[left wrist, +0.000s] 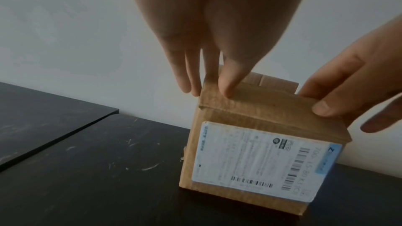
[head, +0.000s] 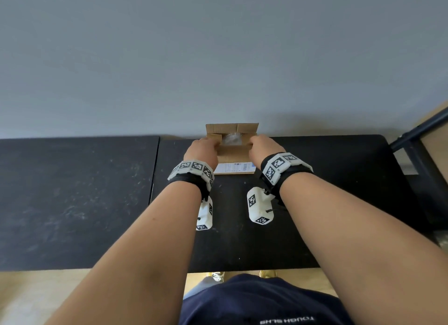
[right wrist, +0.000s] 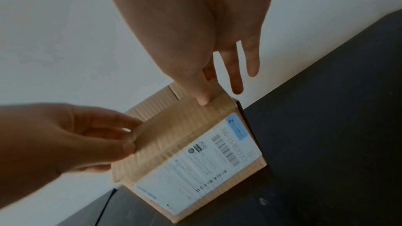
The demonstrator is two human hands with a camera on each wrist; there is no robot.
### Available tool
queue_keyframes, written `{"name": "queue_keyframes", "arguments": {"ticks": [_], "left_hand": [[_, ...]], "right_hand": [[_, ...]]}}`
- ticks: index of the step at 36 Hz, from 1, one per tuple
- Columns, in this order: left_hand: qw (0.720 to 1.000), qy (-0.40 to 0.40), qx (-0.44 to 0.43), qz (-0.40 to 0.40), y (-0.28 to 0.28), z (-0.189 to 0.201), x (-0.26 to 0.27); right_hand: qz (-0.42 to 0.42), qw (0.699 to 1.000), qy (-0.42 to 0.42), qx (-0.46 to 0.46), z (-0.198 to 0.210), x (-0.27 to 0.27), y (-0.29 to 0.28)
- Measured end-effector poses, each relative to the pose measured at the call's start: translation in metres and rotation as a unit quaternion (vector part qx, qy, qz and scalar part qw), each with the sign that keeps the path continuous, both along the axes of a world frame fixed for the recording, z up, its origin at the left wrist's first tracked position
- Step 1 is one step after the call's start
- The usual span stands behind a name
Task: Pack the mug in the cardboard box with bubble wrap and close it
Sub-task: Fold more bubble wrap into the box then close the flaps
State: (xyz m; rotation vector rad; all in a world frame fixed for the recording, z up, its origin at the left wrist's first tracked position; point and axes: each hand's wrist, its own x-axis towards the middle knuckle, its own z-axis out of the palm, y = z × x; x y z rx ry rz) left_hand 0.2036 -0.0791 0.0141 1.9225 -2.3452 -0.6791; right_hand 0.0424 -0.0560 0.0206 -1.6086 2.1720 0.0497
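Observation:
A small cardboard box (head: 233, 156) with a white shipping label (head: 234, 167) stands at the back of the black table (head: 242, 240), against the wall. Its far flap (head: 231, 128) stands upright. Clear bubble wrap (head: 231, 138) shows in the top opening; the mug is hidden. My left hand (head: 203, 150) pinches the left end of the near flap (left wrist: 250, 102), thumb in front, fingers behind. At the flap's right end, my right hand (head: 265, 146) pinches the same way. The right wrist view shows the box (right wrist: 174, 135) tilted, with both hands on that flap.
A grey wall (head: 218, 58) rises straight behind the box. A second black tabletop (head: 72, 198) adjoins on the left with a seam between. A dark metal frame (head: 417, 135) stands at the right edge. Bare table lies in front of the box.

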Motion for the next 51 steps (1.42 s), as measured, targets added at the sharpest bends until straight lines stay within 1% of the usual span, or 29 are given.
{"name": "queue_keyframes", "arguments": {"ticks": [3, 6, 8, 11, 13, 16, 20, 24, 28, 30, 33, 37, 43, 51], "left_hand": [[0.999, 0.003, -0.031, 0.013, 0.001, -0.007, -0.001], [0.993, -0.003, -0.118, -0.013, 0.000, -0.013, -0.001], [0.985, -0.008, -0.170, -0.014, -0.001, -0.014, -0.001], [0.979, -0.026, -0.200, -0.010, -0.004, -0.015, -0.002], [0.981, -0.047, -0.186, -0.014, -0.007, -0.016, -0.004], [0.985, -0.064, -0.157, -0.028, -0.010, -0.015, -0.005], [0.986, -0.044, -0.160, -0.033, -0.009, -0.015, -0.004], [0.988, -0.020, -0.146, -0.040, -0.003, -0.021, -0.002], [0.994, 0.010, -0.106, -0.022, 0.007, -0.030, -0.001], [0.998, 0.024, -0.060, 0.007, 0.012, -0.028, -0.002], [0.998, 0.046, 0.008, 0.039, 0.017, -0.026, -0.005], [0.996, 0.062, 0.020, 0.053, 0.016, -0.026, -0.010], [0.998, 0.051, -0.003, 0.048, 0.005, -0.024, -0.015], [0.999, 0.032, 0.025, 0.027, -0.022, -0.024, -0.032]], "right_hand": [[0.015, 0.999, 0.018, -0.045, -0.006, -0.001, 0.002], [0.014, 0.995, 0.040, -0.094, -0.012, 0.000, 0.002], [0.015, 0.991, 0.061, -0.122, -0.013, -0.001, 0.000], [0.021, 0.982, 0.105, -0.155, -0.012, -0.002, -0.004], [0.017, 0.982, 0.111, -0.154, -0.014, -0.002, -0.006], [0.020, 0.988, 0.096, -0.123, -0.012, -0.003, -0.009], [0.041, 0.993, 0.078, -0.079, -0.008, -0.006, -0.011], [0.030, 0.998, 0.049, -0.028, -0.009, -0.008, -0.010], [0.037, 0.999, 0.030, 0.027, -0.007, -0.012, -0.010], [0.050, 0.997, 0.015, 0.051, -0.005, -0.013, -0.010], [0.049, 0.996, -0.033, 0.074, -0.001, -0.014, -0.006], [0.023, 0.994, -0.075, 0.070, 0.000, -0.012, 0.000], [-0.008, 0.992, -0.118, 0.052, -0.006, -0.016, -0.008], [-0.012, 0.992, -0.121, 0.036, -0.015, -0.039, -0.039]]}}
